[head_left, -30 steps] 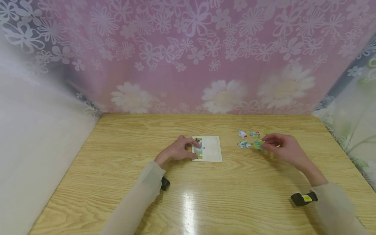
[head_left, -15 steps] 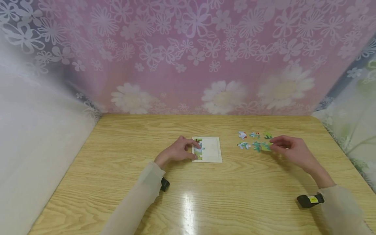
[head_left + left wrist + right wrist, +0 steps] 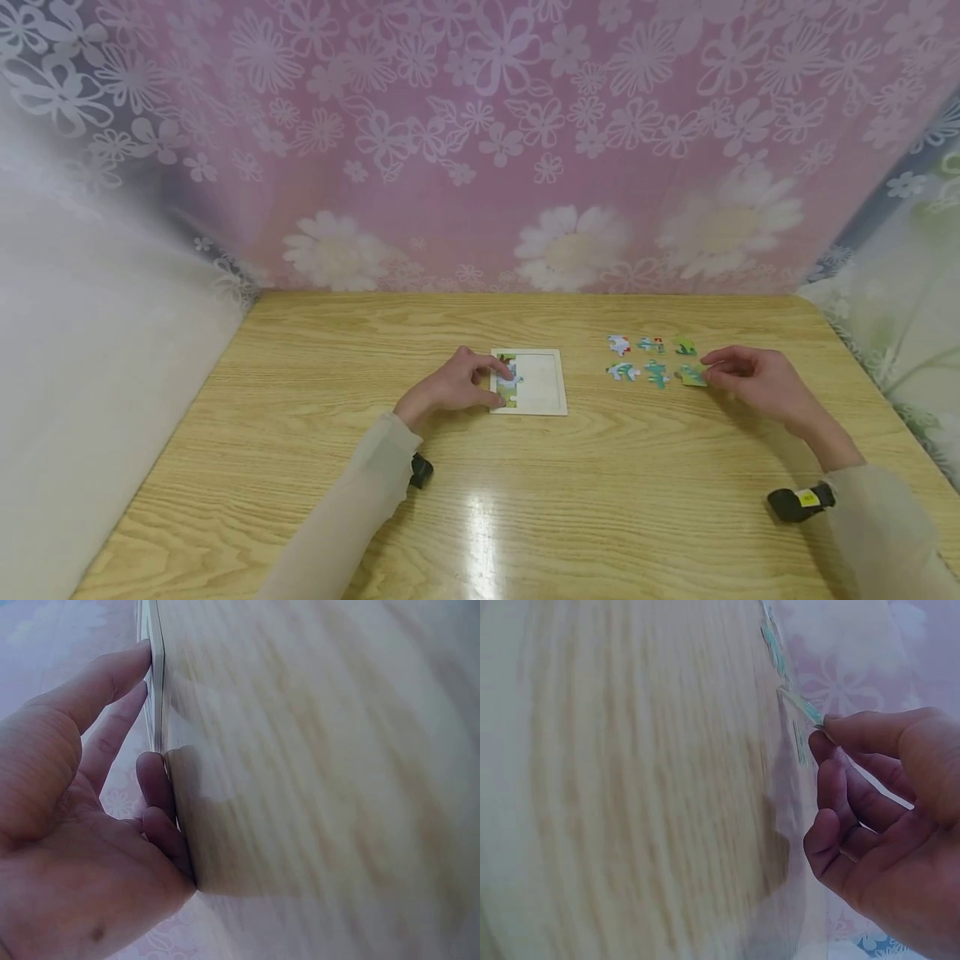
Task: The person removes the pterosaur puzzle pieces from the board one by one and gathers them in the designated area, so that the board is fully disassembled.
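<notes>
Table [image 3: 300, 467]: wood-grain, yellowish; glare [image 3: 482, 533] at near middle. Far side: pink curtain [image 3: 465, 196], white flower outlines above, large daisies [image 3: 572, 247] below. Left: whitish cloth [image 3: 97, 350]. Right: pale cloth [image 3: 911, 292], green print.

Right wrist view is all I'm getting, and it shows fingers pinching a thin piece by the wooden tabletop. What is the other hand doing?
Observer: The left hand rests on the left side of a white puzzle frame.

Operator: How full is it?

Observer: A strip of picture runs along its left side, partly covered by fingers; the area right of that strip is bare.

Operator: I only get loose pieces edge-on here. How many are there?

Observer: Besides the piece pinched in the right hand, five loose pieces lie to the right of the frame: three in the far row, two in the near one.
</notes>
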Available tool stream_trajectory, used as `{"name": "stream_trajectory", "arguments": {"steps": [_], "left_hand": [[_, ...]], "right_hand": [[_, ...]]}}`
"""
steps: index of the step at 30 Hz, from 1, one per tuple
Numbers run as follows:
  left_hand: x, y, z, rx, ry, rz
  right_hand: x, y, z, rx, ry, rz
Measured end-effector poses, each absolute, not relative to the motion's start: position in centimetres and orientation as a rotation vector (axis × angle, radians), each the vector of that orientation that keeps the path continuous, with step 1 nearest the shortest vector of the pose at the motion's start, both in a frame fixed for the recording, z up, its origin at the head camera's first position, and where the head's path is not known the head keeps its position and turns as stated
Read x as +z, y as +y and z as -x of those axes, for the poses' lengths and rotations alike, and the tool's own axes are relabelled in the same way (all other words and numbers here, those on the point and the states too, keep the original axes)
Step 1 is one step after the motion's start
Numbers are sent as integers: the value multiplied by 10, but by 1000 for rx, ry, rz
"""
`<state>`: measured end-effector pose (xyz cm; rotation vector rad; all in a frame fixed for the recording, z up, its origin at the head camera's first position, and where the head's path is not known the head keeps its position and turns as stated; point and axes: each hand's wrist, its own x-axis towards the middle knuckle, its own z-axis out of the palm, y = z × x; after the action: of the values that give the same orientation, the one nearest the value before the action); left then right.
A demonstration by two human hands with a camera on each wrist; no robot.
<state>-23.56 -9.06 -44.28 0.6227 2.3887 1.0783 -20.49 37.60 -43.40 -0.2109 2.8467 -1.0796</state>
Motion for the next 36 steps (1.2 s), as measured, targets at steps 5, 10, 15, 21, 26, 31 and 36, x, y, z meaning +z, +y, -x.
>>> {"name": "stream_trajectory", "arguments": {"steps": [5, 10, 15, 21, 26, 31, 36], "left_hand": [[-441, -90, 235, 1075, 2390, -617], [-441, -90, 235, 1073, 2385, -603], [-443, -90, 235, 1076, 2383, -603], [-443, -91, 235, 1078, 2388, -612], [-441, -90, 235, 1073, 2389, -615], [-439, -90, 235, 1057, 2384, -630], [-438, -94, 236, 1023, 2390, -649]], "right_hand": [[-435, 377, 208, -1031, 2838, 205], [-435, 377, 210, -988, 2843, 209], [-437, 378, 211, -969, 2861, 217], [-440, 377, 213, -972, 2860, 210], [-439, 375, 212, -924, 2896, 198], [-436, 366, 210, -886, 2941, 213], [-431, 350, 208, -933, 2988, 289]]}}
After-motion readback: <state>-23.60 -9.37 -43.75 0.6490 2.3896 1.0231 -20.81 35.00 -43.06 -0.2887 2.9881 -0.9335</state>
